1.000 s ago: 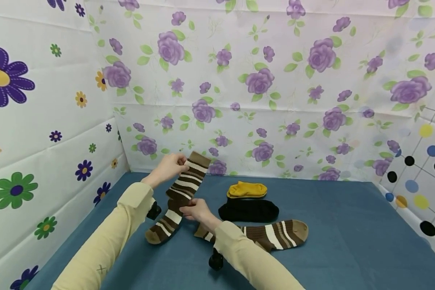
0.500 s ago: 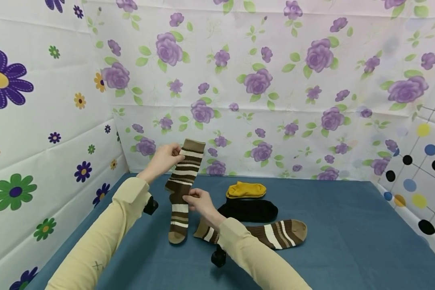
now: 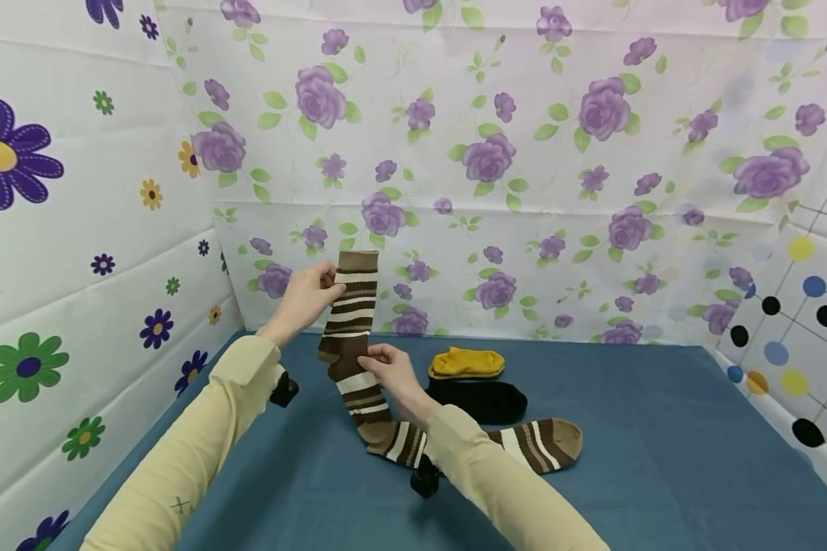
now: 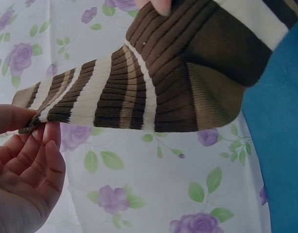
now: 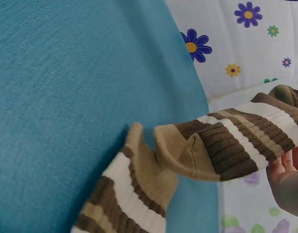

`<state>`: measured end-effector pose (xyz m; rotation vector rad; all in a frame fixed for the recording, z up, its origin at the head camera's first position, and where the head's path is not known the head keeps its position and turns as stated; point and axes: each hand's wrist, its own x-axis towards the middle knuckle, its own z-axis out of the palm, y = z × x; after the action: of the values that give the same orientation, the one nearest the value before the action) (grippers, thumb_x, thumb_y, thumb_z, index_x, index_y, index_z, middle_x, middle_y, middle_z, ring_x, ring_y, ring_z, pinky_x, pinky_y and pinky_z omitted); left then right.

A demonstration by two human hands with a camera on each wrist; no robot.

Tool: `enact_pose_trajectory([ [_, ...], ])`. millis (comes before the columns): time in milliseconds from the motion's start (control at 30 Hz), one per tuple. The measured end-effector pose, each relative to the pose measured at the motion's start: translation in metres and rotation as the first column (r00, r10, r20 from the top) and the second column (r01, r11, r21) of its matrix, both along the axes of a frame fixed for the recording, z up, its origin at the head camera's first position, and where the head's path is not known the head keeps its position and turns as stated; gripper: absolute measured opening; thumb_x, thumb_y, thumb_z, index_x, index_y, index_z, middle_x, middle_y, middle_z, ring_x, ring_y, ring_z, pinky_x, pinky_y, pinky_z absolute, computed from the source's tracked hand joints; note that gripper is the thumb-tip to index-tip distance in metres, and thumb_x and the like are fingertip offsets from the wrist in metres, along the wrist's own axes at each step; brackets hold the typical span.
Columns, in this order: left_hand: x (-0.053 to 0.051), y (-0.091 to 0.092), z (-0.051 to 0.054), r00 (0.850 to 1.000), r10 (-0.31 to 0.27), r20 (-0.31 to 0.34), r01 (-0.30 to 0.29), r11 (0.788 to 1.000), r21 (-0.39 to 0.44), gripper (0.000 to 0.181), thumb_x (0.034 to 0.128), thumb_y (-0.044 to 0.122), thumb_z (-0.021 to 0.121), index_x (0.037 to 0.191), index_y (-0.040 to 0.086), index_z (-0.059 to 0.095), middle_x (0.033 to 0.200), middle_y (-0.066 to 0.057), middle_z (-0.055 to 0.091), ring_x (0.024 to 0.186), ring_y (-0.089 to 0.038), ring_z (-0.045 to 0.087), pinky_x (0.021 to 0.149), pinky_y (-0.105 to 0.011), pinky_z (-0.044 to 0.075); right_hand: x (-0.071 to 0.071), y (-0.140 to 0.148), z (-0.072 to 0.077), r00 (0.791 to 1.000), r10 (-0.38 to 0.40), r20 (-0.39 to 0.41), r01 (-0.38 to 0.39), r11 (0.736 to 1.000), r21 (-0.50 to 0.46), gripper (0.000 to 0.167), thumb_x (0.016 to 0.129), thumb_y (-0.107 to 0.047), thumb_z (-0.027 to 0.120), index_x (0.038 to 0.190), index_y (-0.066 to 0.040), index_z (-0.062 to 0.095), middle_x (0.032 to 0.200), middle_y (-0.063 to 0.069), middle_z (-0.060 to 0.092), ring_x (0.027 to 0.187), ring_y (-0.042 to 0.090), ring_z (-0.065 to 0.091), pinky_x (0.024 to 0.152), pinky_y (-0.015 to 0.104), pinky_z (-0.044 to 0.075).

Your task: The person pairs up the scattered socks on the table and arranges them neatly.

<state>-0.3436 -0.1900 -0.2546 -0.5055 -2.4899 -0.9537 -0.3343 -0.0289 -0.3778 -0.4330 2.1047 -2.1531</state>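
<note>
A brown, tan and white striped sock [image 3: 355, 306] hangs upright between both hands in the head view. Near its tan cuff, my left hand [image 3: 308, 297] pinches the edge between thumb and fingers; the left wrist view shows this left hand [image 4: 27, 170] and the sock's tan heel [image 4: 214, 99]. Lower, by the heel, my right hand [image 3: 394, 376] pinches the other edge. The toe hangs down over the end of a second striped sock [image 3: 537, 445] lying on the table, partly hidden by the right forearm. In the right wrist view, the held sock's toe [image 5: 192, 150] overlaps the lying sock [image 5: 127, 194].
Behind the right hand, a black sock [image 3: 485, 401] lies on the blue tabletop [image 3: 661, 444], with a yellow sock [image 3: 467, 363] just beyond it. Flowered sheets [image 3: 524, 252] enclose the back and left, and a dotted sheet [image 3: 799, 337] the right.
Both hands have risen, bringing the striped sock from a slant to upright. Its toe has swung rightward, from the left side to over the lying striped sock.
</note>
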Motion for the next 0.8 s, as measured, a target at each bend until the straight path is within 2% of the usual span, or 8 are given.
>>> enact_pose_trajectory([
  [200, 0.001, 0.003, 0.003, 0.999, 0.009, -0.034, -0.009, 1.000, 0.004, 0.008, 0.0875, 0.009, 0.055, 0.084, 0.003, 0.052, 0.072, -0.010, 0.054, 0.061, -0.023, 0.046, 0.060, -0.035, 0.037, -0.001, 0.007, 0.009, 0.999, 0.003, -0.042, -0.003, 1.000, 0.002, 0.026, 0.088, -0.016, 0.061, 0.107, 0.001, 0.059, 0.091, 0.003, 0.059, 0.084, 0.015, 0.054, 0.072, 0.031, 0.043],
  [333, 0.001, 0.004, 0.004, 0.999, 0.011, -0.042, -0.011, 1.000, 0.003, 0.009, 0.0875, 0.010, 0.055, 0.082, 0.004, 0.050, 0.072, -0.009, 0.052, 0.060, -0.022, 0.044, 0.060, -0.035, 0.036, -0.004, 0.014, 0.014, 0.998, -0.005, -0.060, 0.005, 1.000, 0.010, 0.026, 0.088, -0.016, 0.061, 0.107, 0.002, 0.060, 0.092, 0.004, 0.059, 0.089, 0.018, 0.054, 0.080, 0.034, 0.041],
  [567, -0.001, 0.007, 0.003, 0.999, -0.005, -0.032, 0.006, 1.000, 0.010, 0.016, 0.0877, 0.009, 0.054, 0.076, 0.005, 0.044, 0.067, -0.008, 0.049, 0.055, -0.022, 0.044, 0.054, -0.034, 0.034, -0.013, 0.033, 0.015, 0.996, -0.011, -0.089, 0.018, 0.997, 0.075, 0.027, 0.088, -0.017, 0.061, 0.107, 0.002, 0.061, 0.091, 0.004, 0.061, 0.090, 0.019, 0.055, 0.083, 0.037, 0.041],
  [800, 0.000, 0.008, -0.001, 1.000, -0.009, -0.023, 0.009, 1.000, 0.004, 0.019, 0.0872, 0.008, 0.052, 0.072, 0.005, 0.041, 0.060, -0.009, 0.043, 0.050, -0.021, 0.040, 0.051, -0.033, 0.031, -0.015, 0.051, 0.019, 0.994, 0.042, -0.099, -0.024, 0.985, 0.169, 0.031, 0.088, -0.022, 0.062, 0.109, 0.000, 0.060, 0.094, 0.004, 0.060, 0.097, 0.021, 0.053, 0.086, 0.041, 0.038],
])
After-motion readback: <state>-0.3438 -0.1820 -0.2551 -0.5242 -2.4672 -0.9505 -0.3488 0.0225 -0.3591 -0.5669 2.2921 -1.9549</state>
